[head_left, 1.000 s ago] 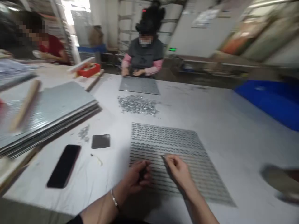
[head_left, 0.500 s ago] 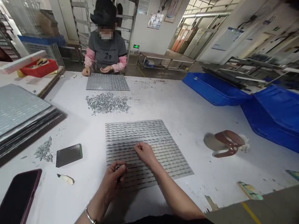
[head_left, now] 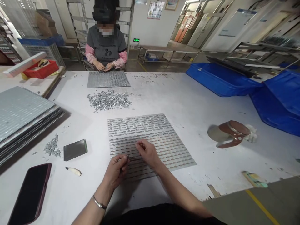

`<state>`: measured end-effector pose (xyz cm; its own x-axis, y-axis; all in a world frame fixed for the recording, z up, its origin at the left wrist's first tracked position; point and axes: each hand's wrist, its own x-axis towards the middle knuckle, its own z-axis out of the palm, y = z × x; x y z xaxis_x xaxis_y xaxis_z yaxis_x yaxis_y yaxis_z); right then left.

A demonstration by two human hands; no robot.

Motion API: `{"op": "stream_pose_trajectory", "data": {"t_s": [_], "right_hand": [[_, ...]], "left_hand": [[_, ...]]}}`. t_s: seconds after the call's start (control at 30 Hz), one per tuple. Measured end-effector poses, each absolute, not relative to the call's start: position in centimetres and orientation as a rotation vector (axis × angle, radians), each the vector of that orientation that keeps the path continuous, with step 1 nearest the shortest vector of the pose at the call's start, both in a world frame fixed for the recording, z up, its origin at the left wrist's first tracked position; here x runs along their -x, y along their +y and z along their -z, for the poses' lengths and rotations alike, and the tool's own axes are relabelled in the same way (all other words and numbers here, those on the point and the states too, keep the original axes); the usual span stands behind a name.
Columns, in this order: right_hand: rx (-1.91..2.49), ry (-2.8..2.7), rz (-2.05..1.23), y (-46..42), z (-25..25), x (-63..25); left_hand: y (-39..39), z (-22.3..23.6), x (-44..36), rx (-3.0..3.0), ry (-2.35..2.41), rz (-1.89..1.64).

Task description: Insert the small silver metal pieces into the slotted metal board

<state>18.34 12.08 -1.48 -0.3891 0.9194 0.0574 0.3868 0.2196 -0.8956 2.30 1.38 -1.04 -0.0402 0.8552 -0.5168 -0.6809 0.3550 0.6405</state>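
A square metal tray (head_left: 164, 137) with rows of small silver pieces lies flat on the white table in front of me. My left hand (head_left: 116, 170) rests at the tray's near left edge, fingers closed around small silver pieces. My right hand (head_left: 146, 152) hovers over the tray's near rows, its fingertips pinched on something too small to name. A loose heap of silver pieces (head_left: 109, 100) lies beyond the tray.
A stack of trays (head_left: 21, 115) sits at left, with a dark phone (head_left: 30, 193), a small dark block (head_left: 75, 149) and a little heap of pieces (head_left: 52, 147). A brown cup (head_left: 228, 134) lies right. Blue bins (head_left: 257, 90) stand far right. A person (head_left: 106, 43) works opposite on another tray (head_left: 107, 79).
The view swung right and steadied. Both my hands stayed at the tray's near edge; my right hand shifted slightly over the rows.
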Motion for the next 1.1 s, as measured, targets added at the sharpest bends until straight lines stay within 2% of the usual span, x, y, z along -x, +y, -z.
{"op": "stream_pose_trajectory", "data": {"t_s": [0.13, 0.37, 0.57, 0.77, 0.93, 1.1], "right_hand": [[1.015, -1.882, -1.404, 8.3, -0.4, -18.3], [1.041, -1.615, -1.574, 8.3, 0.6, -18.7], [1.196, -1.445, -1.468, 13.2, 1.6, -21.0], [1.221, -1.851, -1.027, 15.6, 3.1, -21.3], [1.303, -1.968, -1.029, 16.0, 3.4, -20.3], [1.300, -2.077, -0.763, 16.6, 3.6, -19.6]], "left_hand": [[1.2, 1.4, -2.8, -0.279, 1.037, -1.212], [1.0, 1.2, -3.4, -0.230, 1.054, -1.202], [1.3, 0.9, -2.8, -0.183, 0.982, -1.169], [1.3, 1.2, -2.8, -0.172, 0.987, -1.184], [1.2, 0.7, -2.8, -0.239, 1.018, -1.206], [1.3, 0.7, -2.8, -0.277, 1.038, -1.194]]}}
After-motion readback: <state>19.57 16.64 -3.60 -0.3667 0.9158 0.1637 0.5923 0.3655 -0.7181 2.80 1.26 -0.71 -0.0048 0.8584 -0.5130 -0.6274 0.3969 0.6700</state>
